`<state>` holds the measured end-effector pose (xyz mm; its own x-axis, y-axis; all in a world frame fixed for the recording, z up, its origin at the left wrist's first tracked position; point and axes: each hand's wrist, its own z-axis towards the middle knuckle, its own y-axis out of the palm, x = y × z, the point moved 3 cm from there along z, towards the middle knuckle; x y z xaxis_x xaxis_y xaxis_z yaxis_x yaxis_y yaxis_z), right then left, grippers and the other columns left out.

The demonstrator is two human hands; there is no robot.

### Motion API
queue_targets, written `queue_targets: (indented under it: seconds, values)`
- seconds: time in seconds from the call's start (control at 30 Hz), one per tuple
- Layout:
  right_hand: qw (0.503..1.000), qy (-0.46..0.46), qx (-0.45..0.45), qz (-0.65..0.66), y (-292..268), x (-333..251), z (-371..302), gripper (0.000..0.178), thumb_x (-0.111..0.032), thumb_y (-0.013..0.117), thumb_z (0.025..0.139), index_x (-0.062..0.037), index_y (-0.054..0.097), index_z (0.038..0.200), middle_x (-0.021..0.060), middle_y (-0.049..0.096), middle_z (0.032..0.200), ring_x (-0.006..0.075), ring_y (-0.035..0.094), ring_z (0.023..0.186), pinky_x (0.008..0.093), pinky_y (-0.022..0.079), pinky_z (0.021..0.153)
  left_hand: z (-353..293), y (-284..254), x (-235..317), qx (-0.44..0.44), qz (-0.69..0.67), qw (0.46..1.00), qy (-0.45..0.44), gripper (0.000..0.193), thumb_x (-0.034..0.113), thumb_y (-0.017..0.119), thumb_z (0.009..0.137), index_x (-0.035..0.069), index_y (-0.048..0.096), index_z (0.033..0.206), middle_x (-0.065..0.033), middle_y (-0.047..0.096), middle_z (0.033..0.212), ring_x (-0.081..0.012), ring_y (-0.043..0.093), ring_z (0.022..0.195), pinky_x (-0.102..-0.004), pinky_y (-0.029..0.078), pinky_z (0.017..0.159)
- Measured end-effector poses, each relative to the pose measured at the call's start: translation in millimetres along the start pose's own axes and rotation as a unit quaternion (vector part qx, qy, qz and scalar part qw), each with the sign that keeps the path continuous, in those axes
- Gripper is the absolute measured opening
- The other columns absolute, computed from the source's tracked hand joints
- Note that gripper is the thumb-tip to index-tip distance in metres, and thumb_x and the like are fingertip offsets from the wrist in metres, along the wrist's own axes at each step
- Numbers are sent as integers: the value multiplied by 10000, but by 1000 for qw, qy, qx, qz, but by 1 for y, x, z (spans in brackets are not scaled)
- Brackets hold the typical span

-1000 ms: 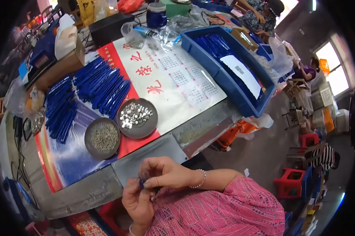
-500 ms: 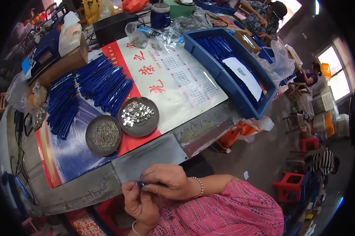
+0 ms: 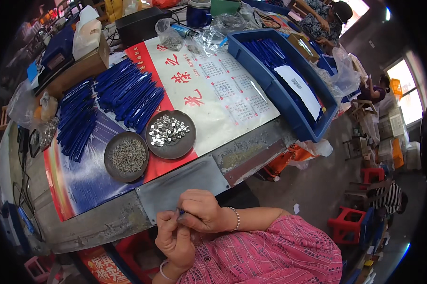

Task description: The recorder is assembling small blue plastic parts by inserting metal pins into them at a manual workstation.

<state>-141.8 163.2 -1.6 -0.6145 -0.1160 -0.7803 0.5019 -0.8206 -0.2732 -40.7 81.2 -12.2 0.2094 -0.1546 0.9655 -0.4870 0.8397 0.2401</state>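
Note:
My left hand and my right hand meet just off the table's near edge, beside a grey metal plate. Both sets of fingers are closed in a pinch on a small dark-blue piece, mostly hidden by the fingertips. Beyond the plate stand two round dark dishes. One dish holds small grey screw-like parts; the other dish holds shiny silver discs. Behind them lie two heaps of slim blue parts, a left heap and a right heap.
A calendar sheet covers much of the table. To the right stands a blue tray with more slim blue parts and a white paper. Cardboard, plastic bags and a blue jar line the back. Red stools and other people are off to the right.
The view has shifted slightly, so the table's things sit a little differently. Both hands have moved a little right, still pinching the small blue piece together.

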Motion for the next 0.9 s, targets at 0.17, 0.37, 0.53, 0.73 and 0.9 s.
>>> queue_targets:
  seconds: [0.17, 0.37, 0.53, 0.73, 0.9]
  values:
    - [998, -54, -11, -24, -11, 2, 4, 303, -259, 597, 849, -21, 474, 708, 122, 485, 668, 308, 471, 540, 370, 367, 489, 4, 7, 6, -29, 6, 1000, 3, 187, -36, 584, 846, 9, 602, 1026, -87, 484, 986, -111, 496, 759, -209, 407, 659]
    - [996, 41, -76, -18, -4, 2, 0, 296, -278, 622, 818, -17, 494, 766, 115, 462, 685, 275, 459, 553, 355, 373, 509, 0, -5, 7, 6, -16, 1000, -3, 179, -62, 562, 836, -3, 594, 1002, -80, 480, 960, -102, 500, 722, -205, 419, 631]
    - [991, 89, 95, -2, -28, 1, 4, 516, -142, 719, 736, -38, 396, 1125, 100, 462, 970, 112, 457, 687, 233, 404, 590, -4, -4, 2, -39, -48, 998, -22, 205, -13, 555, 858, 18, 559, 1060, -65, 462, 1009, -79, 469, 629, -191, 376, 487]
    - [991, 107, 65, -44, -34, 4, 16, 740, -64, 769, 626, -1, 306, 1200, 58, 435, 858, 122, 420, 629, 249, 376, 569, 0, 0, 1, -17, -120, 990, -76, 197, -103, 542, 836, 0, 521, 1003, -97, 484, 963, -85, 491, 614, -206, 406, 500]
    - [960, 235, 142, 49, -25, 26, 11, 790, 37, 705, 603, -59, 270, 1256, 91, 442, 984, 120, 428, 660, 225, 387, 571, 8, 3, 3, -26, -215, 974, -58, 238, -129, 514, 843, 4, 529, 1040, -109, 485, 1052, -103, 510, 719, -209, 420, 568]
